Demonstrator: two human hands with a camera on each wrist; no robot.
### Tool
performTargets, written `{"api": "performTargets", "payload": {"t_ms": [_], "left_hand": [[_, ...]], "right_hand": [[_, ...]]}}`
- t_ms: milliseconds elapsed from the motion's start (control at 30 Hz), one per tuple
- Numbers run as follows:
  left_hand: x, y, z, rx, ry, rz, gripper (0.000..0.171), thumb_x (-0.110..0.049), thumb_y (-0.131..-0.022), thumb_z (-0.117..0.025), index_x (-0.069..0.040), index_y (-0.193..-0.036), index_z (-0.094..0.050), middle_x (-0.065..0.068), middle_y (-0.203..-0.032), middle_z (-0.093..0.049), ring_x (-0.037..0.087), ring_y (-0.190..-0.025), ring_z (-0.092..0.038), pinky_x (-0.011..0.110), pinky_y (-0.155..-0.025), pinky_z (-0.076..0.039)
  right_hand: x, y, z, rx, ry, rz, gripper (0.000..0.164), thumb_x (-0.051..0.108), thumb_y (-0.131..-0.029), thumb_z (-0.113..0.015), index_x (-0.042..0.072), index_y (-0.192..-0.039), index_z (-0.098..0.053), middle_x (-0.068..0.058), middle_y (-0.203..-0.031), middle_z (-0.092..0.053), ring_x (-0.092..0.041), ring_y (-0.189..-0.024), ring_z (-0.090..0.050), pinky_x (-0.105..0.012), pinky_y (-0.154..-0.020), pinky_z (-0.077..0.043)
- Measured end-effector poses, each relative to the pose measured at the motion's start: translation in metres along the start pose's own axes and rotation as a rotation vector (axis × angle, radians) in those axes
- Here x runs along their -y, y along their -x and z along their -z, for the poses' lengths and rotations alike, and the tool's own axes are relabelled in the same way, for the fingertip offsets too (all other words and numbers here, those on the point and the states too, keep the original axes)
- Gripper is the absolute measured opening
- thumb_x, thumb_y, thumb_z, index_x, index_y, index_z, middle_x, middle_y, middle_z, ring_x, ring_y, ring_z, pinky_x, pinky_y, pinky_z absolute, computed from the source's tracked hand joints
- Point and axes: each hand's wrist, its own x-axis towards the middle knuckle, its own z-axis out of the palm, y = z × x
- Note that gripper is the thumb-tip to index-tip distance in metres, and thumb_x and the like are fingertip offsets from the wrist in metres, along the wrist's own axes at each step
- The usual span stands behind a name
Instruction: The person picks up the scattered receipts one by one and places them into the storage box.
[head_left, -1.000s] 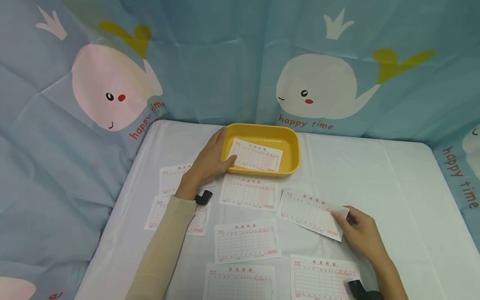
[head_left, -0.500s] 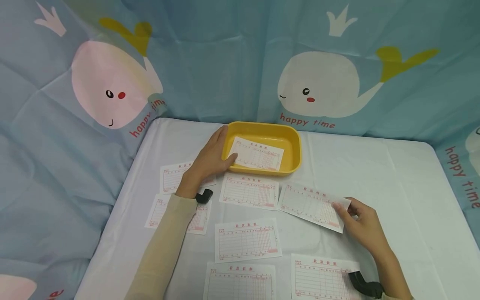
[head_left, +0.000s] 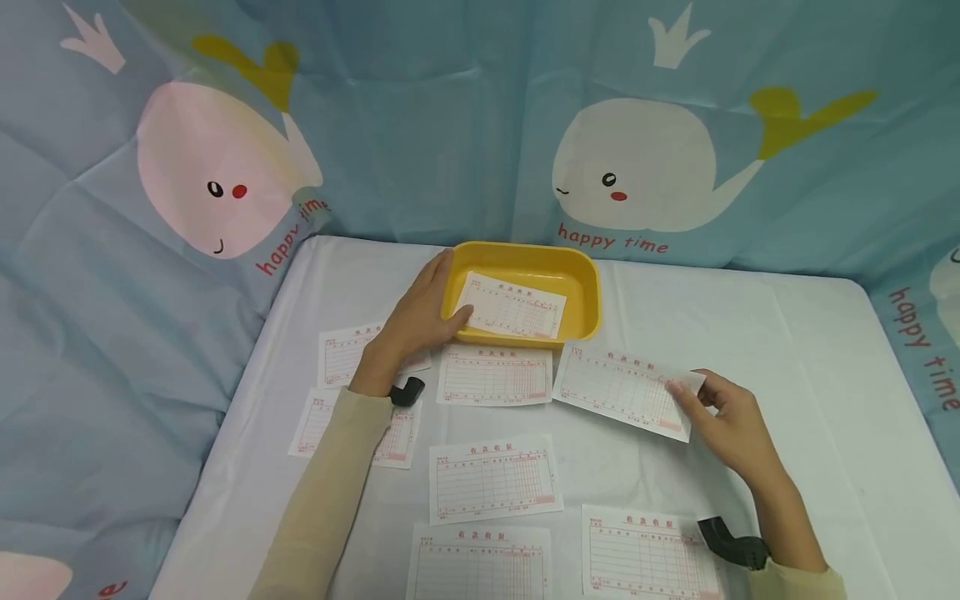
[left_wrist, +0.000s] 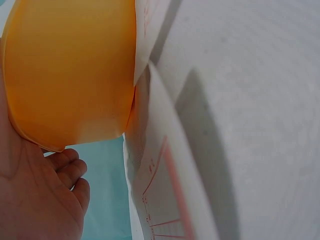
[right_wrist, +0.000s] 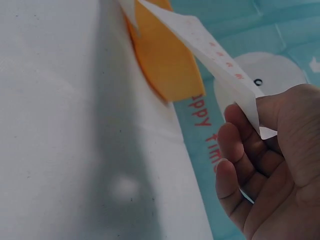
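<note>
A yellow plastic basin (head_left: 584,304) stands at the back of the white table, with one printed receipt slip (head_left: 517,305) lying in it. My left hand (head_left: 417,315) grips the basin's left end, thumb over the near rim and fingers along the outer side. In the right wrist view, my right hand (right_wrist: 280,155) pinches another receipt slip (right_wrist: 220,65) by its edge between thumb and index finger. That slip is lifted and tilted just in front of the basin's near right corner, its shadow falling on the tablecloth.
Several more receipt slips lie on the white tablecloth (head_left: 750,333): one slip (head_left: 495,379) right before the basin, one slip (head_left: 495,479) in the middle, one slip (head_left: 647,554) near the front. Two are partly under the left arm. A blue whale-print curtain (head_left: 435,150) stands behind.
My right hand has raised the pinched receipt slip and moved it away from me, closer to the basin. The left hand stays on the basin.
</note>
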Motion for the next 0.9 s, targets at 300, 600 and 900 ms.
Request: {"api": "performTargets", "payload": {"t_ms": [300,600,900], "left_hand": [[0.001,0.0,-0.001,0.001,0.007,0.0,0.1,-0.053,-0.099,-0.058,-0.021,-0.172,0.003,0.001,-0.181,-0.006,0.023,-0.167,-0.015,0.047,-0.135,-0.023],[0.001,0.002,-0.002,0.008,0.011,-0.004,0.099,-0.053,-0.1,-0.057,-0.019,-0.172,0.002,0.002,-0.181,-0.006,0.024,-0.167,-0.014,0.047,-0.135,-0.023],[0.001,0.002,0.001,0.006,0.02,0.011,0.097,-0.053,-0.101,-0.056,-0.02,-0.172,0.001,0.001,-0.181,-0.006,0.024,-0.167,-0.015,0.049,-0.134,-0.025]], "right_hand": [[0.008,-0.012,0.007,0.009,-0.006,-0.022,0.018,0.018,-0.1,-0.073,0.004,-0.112,-0.076,0.014,-0.082,-0.067,0.003,-0.076,-0.054,-0.021,-0.051,-0.039],[0.015,-0.03,0.003,0.044,-0.026,-0.009,0.02,0.022,-0.102,-0.071,0.006,-0.113,-0.076,0.011,-0.084,-0.068,0.0,-0.075,-0.053,-0.021,-0.052,-0.039],[0.029,-0.059,-0.008,0.077,-0.077,-0.026,0.026,0.029,-0.104,-0.069,0.006,-0.115,-0.075,0.001,-0.093,-0.071,-0.006,-0.08,-0.054,-0.021,-0.059,-0.041]]}}
